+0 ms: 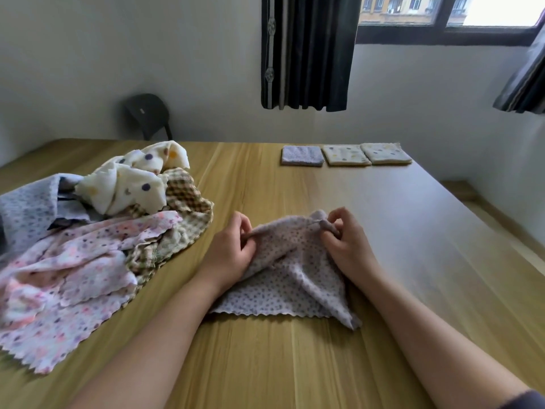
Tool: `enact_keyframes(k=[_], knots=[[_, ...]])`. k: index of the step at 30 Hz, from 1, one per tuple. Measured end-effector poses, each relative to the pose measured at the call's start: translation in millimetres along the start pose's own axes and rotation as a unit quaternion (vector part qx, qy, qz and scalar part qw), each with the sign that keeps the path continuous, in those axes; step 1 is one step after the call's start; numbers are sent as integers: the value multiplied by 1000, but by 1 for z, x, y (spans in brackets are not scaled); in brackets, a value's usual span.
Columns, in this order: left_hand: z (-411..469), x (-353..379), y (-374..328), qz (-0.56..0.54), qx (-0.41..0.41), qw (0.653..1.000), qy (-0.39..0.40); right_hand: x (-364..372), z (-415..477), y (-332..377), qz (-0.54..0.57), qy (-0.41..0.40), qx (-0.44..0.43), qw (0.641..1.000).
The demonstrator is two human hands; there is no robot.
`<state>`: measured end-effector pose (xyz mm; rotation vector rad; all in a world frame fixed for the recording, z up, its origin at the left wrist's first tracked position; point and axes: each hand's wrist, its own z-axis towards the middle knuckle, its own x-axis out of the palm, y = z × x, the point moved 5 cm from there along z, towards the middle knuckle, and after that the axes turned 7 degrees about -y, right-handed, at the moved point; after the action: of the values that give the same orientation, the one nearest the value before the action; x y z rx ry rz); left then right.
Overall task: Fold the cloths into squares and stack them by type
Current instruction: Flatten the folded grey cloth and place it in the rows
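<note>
Grips both clench the lilac dotted cloth (pixel 280 281): left grip (pixel 233 249) pinches one far corner, right grip (pixel 345 243) pinches the other, bunched. Far side is raised; the near scalloped edge lies flat on the desk (pixel 265 364). Unfolded pile (pixel 103 231) sits to the left. Far edge, in a row: folded lilac square (pixel 302 155), two folded cream dotted squares (pixel 346 154) (pixel 385 153).

Single view: wide-angle camera at the person's head, facing forward and down, close above the left hand (pixel 233 249) and right hand (pixel 348 246), spanning the light wood-grain tabletop (pixel 265 178) to the white far wall (pixel 177 69) and dark-framed window (pixel 442 33).
</note>
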<state>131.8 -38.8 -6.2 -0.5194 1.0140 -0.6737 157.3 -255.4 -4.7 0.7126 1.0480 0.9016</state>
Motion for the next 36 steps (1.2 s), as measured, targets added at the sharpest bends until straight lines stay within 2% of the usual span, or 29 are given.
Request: enact_keyframes(k=[2, 3, 6, 8, 10, 12, 13, 17, 18, 20, 22, 25, 27, 30, 34, 36], knots=[[0, -2, 0, -26, -9, 1000, 0, -2, 1, 1, 113, 28, 45, 992], [1, -3, 1, -33, -7, 999, 1, -3, 1, -1, 127, 40, 58, 989], [3, -5, 2, 54, 26, 998, -17, -8, 3, -3, 24, 48, 45, 998], [1, -11, -3, 157, 51, 984, -64, -12, 5, -3, -32, 37, 32, 998], [0, -21, -15, 187, 54, 973, -123, -20, 6, 5, -55, -3, 1, 998], [-1, -29, -25, 129, 53, 977, -160, -27, 7, 14, -5, -24, -1, 1000], [-1, -29, -26, 75, 49, 984, -155, -29, 6, 16, 43, -20, 18, 999], [3, -18, -19, -139, 4, 988, -73, -24, -1, 24, 221, 5, 69, 973], [3, -16, -19, -159, 16, 985, -67, -24, -2, 26, 270, -3, 61, 961], [3, -18, -26, -146, 80, 982, -86, -32, -2, 33, 304, -34, -16, 952], [1, -26, -30, -130, 138, 974, -127, -38, -1, 38, 274, -53, -96, 955], [-5, -35, -28, -6, 185, 962, -201, -42, -2, 30, 225, -81, -123, 963], [-5, -38, -19, 38, 137, 968, -205, -42, -2, 19, 182, -97, -98, 974], [-3, -40, -8, -61, 43, 983, -168, -41, -3, 9, 131, -93, -55, 986], [0, -26, 2, -169, -45, 981, -88, -39, -5, 6, 36, -89, -87, 992], [0, -14, 9, -217, -82, 972, -32, -37, -7, 3, 30, -78, -89, 992]])
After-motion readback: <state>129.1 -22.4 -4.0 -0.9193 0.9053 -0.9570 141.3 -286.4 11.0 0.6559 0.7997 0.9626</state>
